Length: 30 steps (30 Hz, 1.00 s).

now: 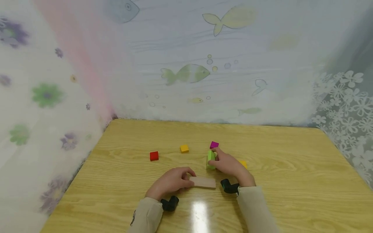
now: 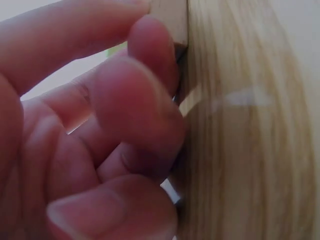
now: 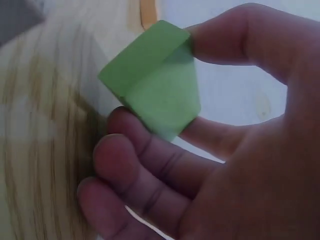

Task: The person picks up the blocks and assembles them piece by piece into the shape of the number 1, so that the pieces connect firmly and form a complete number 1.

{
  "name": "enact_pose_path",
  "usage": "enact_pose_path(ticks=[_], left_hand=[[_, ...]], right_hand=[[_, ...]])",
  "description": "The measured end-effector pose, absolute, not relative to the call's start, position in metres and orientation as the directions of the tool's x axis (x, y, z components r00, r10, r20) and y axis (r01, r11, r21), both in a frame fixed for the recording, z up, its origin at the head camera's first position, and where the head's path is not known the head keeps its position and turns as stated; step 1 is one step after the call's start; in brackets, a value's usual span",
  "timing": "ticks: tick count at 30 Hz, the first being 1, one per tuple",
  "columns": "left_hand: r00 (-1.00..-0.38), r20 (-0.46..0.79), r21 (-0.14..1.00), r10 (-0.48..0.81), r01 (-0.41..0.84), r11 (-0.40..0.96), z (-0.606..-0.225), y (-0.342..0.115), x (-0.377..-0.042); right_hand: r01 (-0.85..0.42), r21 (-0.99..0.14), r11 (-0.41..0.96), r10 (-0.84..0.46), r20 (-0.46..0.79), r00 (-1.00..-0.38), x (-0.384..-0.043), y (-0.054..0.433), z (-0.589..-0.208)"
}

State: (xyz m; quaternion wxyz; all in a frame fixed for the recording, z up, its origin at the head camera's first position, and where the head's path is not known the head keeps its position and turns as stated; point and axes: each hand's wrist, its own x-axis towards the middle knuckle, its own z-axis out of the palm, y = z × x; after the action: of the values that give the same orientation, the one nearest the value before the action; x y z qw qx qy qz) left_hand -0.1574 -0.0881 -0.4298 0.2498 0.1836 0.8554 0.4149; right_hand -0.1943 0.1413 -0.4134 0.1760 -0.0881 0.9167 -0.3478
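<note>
My left hand (image 1: pixel 173 181) grips the left end of a flat plain wooden block (image 1: pixel 204 183) lying on the table. In the left wrist view, the fingers curl at the end of that wooden block (image 2: pixel 175 22). To its upper right, my right hand (image 1: pixel 230 163) pinches a light green block (image 1: pixel 211 158) between thumb and fingers. The right wrist view shows the angled faces of the green block (image 3: pixel 162 85), with the other fingers curled below it. Just beyond the right fingertips lies a purple block (image 1: pixel 214 144).
A red block (image 1: pixel 154 156) and a yellow block (image 1: pixel 184 149) lie to the left, on the wood-grain table (image 1: pixel 131 136). Another yellow block (image 1: pixel 243 163) is partly hidden behind the right wrist. Patterned walls (image 1: pixel 180 106) border the table's back and sides.
</note>
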Motion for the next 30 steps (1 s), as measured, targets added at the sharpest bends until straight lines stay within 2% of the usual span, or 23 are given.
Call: enact_pose_path(ticks=[9,15,23,30], left_hand=[[-0.812,-0.279,0.798,0.513,0.102,0.594,-0.428,-0.089,-0.156],[-0.816,-0.296,0.77,0.497,0.104,0.63,-0.428,-0.086,-0.157],[-0.799,-0.27,0.745,0.537,0.179,0.642,-0.428,-0.085,-0.156],[-0.783,-0.292,0.732,0.549,0.187,0.655,-0.423,-0.087,-0.156]], right_hand=[[-0.098,-0.58,0.809,-0.31,-0.278,-0.909,-0.187,0.124,-0.413],[-0.122,-0.601,0.79,-0.338,-0.26,-0.904,-0.185,0.121,-0.413],[-0.107,-0.704,0.702,-0.404,-0.27,-0.874,-0.189,0.134,-0.417],[-0.135,-0.71,0.692,-0.447,-0.274,-0.851,-0.192,0.135,-0.415]])
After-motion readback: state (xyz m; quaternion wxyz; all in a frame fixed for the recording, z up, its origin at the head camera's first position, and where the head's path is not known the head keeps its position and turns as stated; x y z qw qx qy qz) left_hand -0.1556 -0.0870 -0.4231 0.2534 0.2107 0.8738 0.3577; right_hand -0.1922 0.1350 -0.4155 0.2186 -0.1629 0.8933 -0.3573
